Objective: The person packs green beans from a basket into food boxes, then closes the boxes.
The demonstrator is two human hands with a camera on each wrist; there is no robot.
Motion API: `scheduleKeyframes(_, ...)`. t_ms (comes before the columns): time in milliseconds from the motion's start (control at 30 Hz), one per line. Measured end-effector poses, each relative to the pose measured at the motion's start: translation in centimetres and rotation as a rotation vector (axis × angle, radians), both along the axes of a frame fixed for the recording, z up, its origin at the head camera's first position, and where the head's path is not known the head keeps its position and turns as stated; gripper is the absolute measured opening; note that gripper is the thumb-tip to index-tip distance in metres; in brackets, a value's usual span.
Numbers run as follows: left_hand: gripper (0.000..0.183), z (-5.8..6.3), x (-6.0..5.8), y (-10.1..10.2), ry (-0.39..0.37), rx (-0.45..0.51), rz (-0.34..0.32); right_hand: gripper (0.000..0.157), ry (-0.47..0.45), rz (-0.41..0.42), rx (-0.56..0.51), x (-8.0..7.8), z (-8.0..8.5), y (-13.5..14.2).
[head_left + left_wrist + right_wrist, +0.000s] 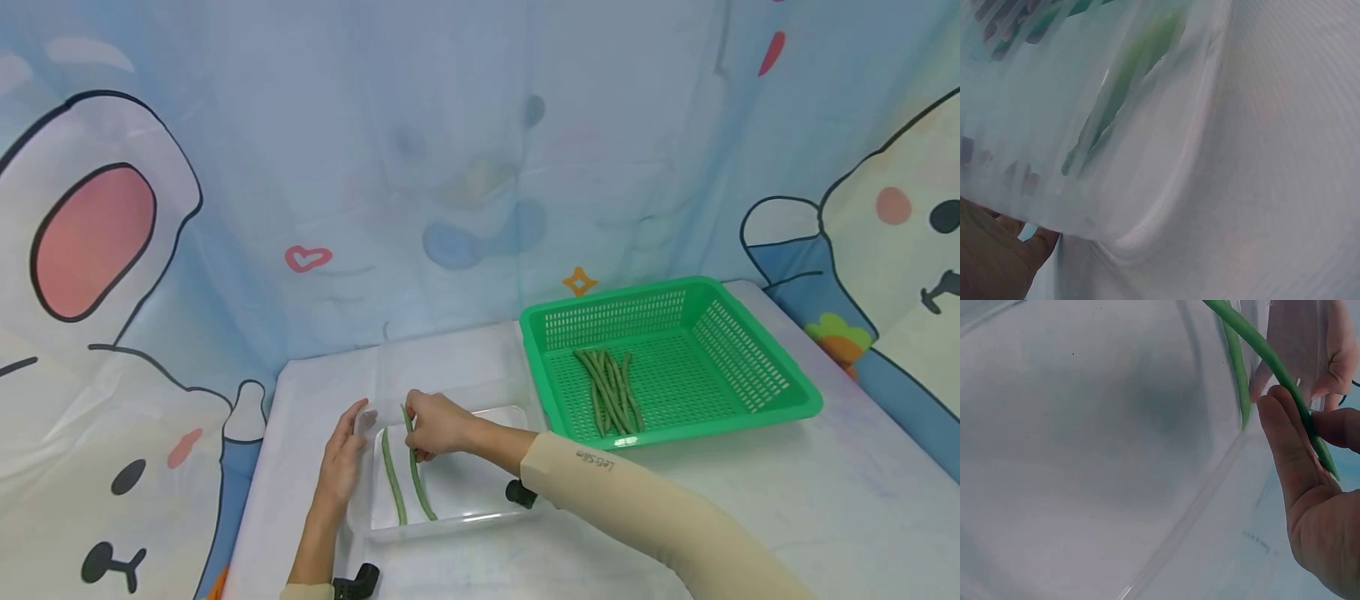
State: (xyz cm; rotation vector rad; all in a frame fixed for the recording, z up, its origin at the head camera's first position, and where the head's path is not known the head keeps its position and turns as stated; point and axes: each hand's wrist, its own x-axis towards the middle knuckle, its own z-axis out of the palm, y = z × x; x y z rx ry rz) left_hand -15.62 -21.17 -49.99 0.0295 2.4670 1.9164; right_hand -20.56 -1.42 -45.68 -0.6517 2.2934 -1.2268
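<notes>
My right hand [438,423] pinches a long green bean [422,485] between thumb and fingers, over a clear plastic container [450,528]. In the right wrist view, the held bean [1266,355] slants up and left from the fingertips. Left of it, a second green bean [393,477] lies lengthwise on the container's floor. My left hand [339,471] holds the container's left wall, its fingers partly seen through the plastic. The left wrist view shows that hand [994,256] at the lower left, and a blurred bean [1125,81] through the wall.
A green slatted plastic basket [750,419] stands right of the container, with a bundle of several green beans [613,392] at its left side. White cloth [825,492] covers the table. Behind hangs a printed curtain [450,167].
</notes>
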Motion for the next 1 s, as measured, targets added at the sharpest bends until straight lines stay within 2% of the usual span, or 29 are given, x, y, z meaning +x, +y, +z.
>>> scheduleKeyframes(67, 0.056, 0.4, 0.2, 0.2, 0.004, -0.007, 0.003, 0.021, -0.001, 0.017, 0.022, 0.1, 0.1, -0.1)
scheduleKeyframes(233, 0.055, 0.6, 0.4, 0.2, 0.012, -0.008, 0.007, 0.024, 0.037, 0.074, 0.11, 0.2, 0.2, -0.2)
scheduleKeyframes(467, 0.055, 0.6, 0.4, 0.2, 0.023, 0.002, -0.002, 0.012, 0.261, 0.199, 0.374, 0.1, 0.4, -0.6)
scheduleKeyframes(567, 0.054, 0.4, 0.4, 0.1, 0.028, 0.003, -0.006, 0.014, 0.308, 0.22, 0.437, 0.1, 0.5, -0.8)
scheduleKeyframes(767, 0.054, 0.3, 0.5, 0.2, 0.028, -0.009, 0.0, 0.026, 0.317, 0.214, 0.542, 0.3, 0.6, -1.0)
scheduleKeyframes(900, 0.055, 0.3, 0.5, 0.2, 0.035, -0.005, 0.0, 0.028, 0.303, 0.214, 0.603, 0.6, 0.5, -1.0)
scheduleKeyframes(1000, 0.056, 0.3, 0.5, 0.2, 0.042, -0.003, -0.005, 0.028, 0.293, 0.217, 0.606, 0.6, 0.4, -0.9)
